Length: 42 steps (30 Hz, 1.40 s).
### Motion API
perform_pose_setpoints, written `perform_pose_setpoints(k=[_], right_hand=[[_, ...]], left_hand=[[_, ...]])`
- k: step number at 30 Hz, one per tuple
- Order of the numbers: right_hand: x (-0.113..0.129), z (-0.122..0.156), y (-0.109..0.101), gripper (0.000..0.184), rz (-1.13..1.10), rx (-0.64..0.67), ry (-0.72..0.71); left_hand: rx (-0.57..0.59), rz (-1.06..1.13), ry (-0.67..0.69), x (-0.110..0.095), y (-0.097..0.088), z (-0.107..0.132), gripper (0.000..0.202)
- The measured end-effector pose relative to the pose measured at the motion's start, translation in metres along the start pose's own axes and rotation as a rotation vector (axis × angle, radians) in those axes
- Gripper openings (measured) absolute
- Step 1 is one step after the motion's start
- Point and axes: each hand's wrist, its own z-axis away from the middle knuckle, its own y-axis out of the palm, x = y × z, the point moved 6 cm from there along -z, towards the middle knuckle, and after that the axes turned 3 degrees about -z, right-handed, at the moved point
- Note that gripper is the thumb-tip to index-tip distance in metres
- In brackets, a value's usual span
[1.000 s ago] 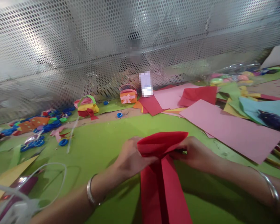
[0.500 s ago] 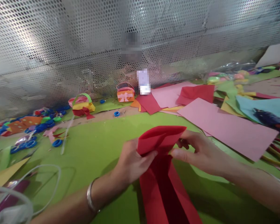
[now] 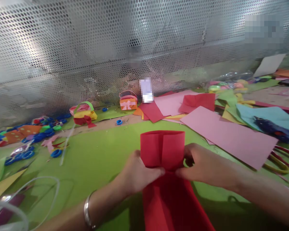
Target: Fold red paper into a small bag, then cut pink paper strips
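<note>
Between my hands is a red folded paper (image 3: 168,150), its boxy upper section bent upright and its long lower section running down toward me. My left hand (image 3: 139,176) is closed on the left edge, with the thumb lying across the front near the crease. On the other edge, my right hand (image 3: 204,166) pinches the paper, thumb in front near the same crease and fingers curled behind. The fingers behind the paper are partly hidden.
Green sheet (image 3: 103,150) covers the table. To the right lie pink paper (image 3: 231,138), blue paper (image 3: 279,117) and a dark blue tool (image 3: 274,128). Small paper baskets, one orange (image 3: 128,103), stand by the perforated metal screen (image 3: 91,48). Blue-handled scissors (image 3: 20,156) and a white cable (image 3: 56,183) are left.
The red paper's upper section has turned from tilted to squarely facing me. My right hand has moved onto its right edge. The view has shifted slightly.
</note>
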Motion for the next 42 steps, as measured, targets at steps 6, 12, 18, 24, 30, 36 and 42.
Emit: perform_pose_setpoints(k=[6,12,18,24,30,36,42], right_hand=[[-0.002,-0.006,0.013,0.021,-0.232,0.115,0.015],[-0.002,-0.004,0.005,0.014,-0.120,0.015,-0.014],[0.006,-0.005,0.009,0.018,-0.116,-0.027,-0.051],[0.004,-0.007,0.009,0.014,-0.103,-0.030,-0.045],[0.003,-0.006,0.010,0.015,-0.121,0.003,-0.010],[0.004,-0.007,0.012,0.014,-0.137,0.012,-0.040],[0.002,-0.007,0.012,0.015,-0.160,-0.013,-0.071]], left_hand=[[0.032,0.013,0.015,0.005,0.000,-0.001,0.021],[-0.012,0.093,-0.088,0.012,-0.001,0.001,0.021],[-0.005,0.123,-0.067,0.015,-0.002,0.001,0.020],[-0.029,0.145,-0.022,0.020,0.000,0.000,0.024],[-0.007,0.202,-0.086,0.019,0.000,0.000,0.026],[0.017,0.289,-0.075,0.022,0.002,0.001,0.031],[0.028,0.309,-0.051,0.029,0.009,0.001,0.033]])
